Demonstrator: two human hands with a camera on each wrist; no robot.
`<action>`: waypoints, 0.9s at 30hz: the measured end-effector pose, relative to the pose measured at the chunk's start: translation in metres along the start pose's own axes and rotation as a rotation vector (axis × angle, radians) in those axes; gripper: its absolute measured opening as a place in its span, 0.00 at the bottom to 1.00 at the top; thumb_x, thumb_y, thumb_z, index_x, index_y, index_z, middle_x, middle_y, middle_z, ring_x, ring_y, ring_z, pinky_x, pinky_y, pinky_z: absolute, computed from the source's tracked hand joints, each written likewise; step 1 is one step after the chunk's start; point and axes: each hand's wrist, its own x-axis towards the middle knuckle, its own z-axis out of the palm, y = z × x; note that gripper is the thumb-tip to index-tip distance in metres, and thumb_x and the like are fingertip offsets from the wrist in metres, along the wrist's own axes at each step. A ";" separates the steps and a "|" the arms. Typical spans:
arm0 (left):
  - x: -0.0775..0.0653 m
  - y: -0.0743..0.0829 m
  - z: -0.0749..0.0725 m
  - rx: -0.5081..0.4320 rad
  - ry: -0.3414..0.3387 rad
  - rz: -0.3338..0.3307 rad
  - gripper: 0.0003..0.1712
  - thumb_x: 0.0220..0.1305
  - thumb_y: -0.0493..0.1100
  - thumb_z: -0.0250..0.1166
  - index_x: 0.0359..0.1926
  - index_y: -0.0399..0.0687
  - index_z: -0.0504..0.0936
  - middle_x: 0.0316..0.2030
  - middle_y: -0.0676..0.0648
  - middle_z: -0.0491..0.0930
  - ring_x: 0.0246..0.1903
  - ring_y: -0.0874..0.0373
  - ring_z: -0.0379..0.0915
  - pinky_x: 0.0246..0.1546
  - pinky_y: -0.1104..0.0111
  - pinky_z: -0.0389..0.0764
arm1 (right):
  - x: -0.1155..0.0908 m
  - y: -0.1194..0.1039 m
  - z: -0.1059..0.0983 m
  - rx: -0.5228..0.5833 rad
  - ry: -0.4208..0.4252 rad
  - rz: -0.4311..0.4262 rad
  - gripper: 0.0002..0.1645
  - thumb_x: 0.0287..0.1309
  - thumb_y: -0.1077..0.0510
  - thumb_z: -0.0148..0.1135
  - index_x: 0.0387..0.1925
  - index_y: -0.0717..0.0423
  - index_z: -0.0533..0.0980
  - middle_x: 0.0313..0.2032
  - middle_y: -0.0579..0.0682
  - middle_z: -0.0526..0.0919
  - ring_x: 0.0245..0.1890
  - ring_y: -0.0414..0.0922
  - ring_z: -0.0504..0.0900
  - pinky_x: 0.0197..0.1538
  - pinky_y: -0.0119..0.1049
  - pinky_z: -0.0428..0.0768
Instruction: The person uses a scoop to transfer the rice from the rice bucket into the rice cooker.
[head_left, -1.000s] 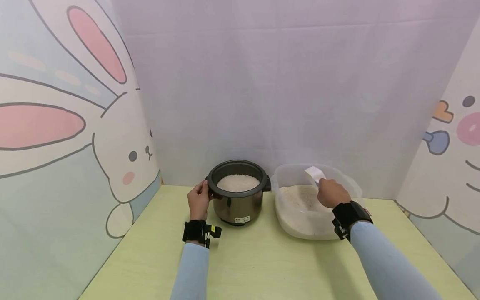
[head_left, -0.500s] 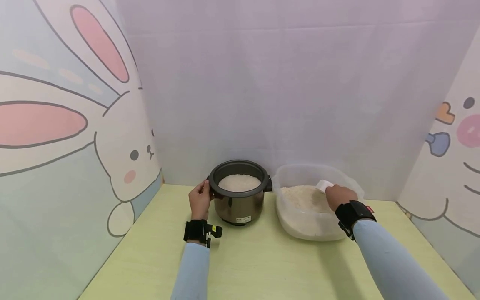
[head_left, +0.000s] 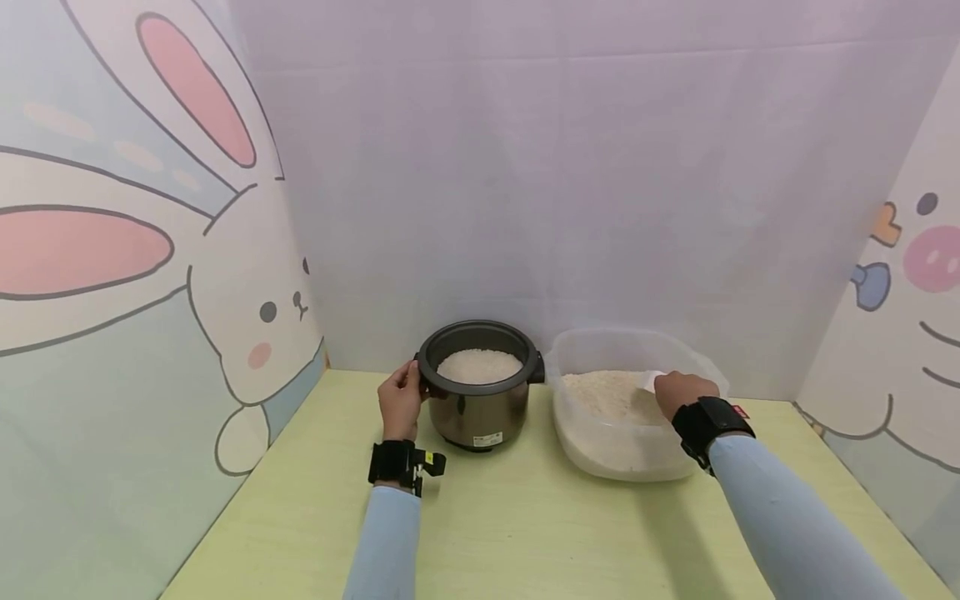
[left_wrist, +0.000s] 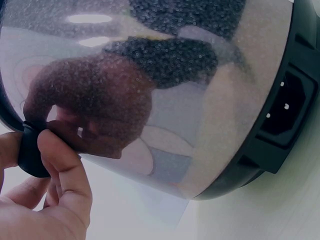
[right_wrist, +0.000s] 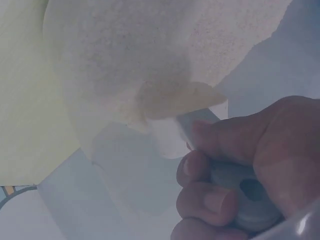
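A dark rice cooker [head_left: 480,412] stands lidless on the table, with white rice [head_left: 480,366] inside it. My left hand [head_left: 401,404] pinches the black side handle [left_wrist: 34,152] of the cooker between thumb and fingers. To the right sits a translucent plastic tub [head_left: 622,454] of rice [head_left: 607,393]. Over its right part, my right hand [head_left: 681,393] grips the grey handle [right_wrist: 245,197] of a white scoop [right_wrist: 167,137]. Rice shows in and around the scoop's mouth, low in the tub. In the head view the hand hides most of the scoop.
The pale yellow-green table [head_left: 510,533] runs toward me in front of both vessels. Close behind them hangs a plain lilac cloth [head_left: 555,192]. Cartoon-printed panels stand at the left and right. A power socket [left_wrist: 287,107] sits low on the cooker's side.
My right hand has moved slightly right and the scoop has gone down from its raised, tilted position into the tub's rice. My left hand keeps its hold on the cooker handle.
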 end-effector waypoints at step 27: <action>0.003 -0.004 -0.001 0.006 0.006 -0.008 0.20 0.60 0.53 0.58 0.49 0.47 0.78 0.37 0.42 0.76 0.32 0.54 0.78 0.33 0.66 0.81 | 0.010 0.014 0.003 0.128 -0.194 -0.036 0.18 0.56 0.70 0.46 0.13 0.54 0.65 0.14 0.46 0.61 0.15 0.42 0.57 0.20 0.33 0.58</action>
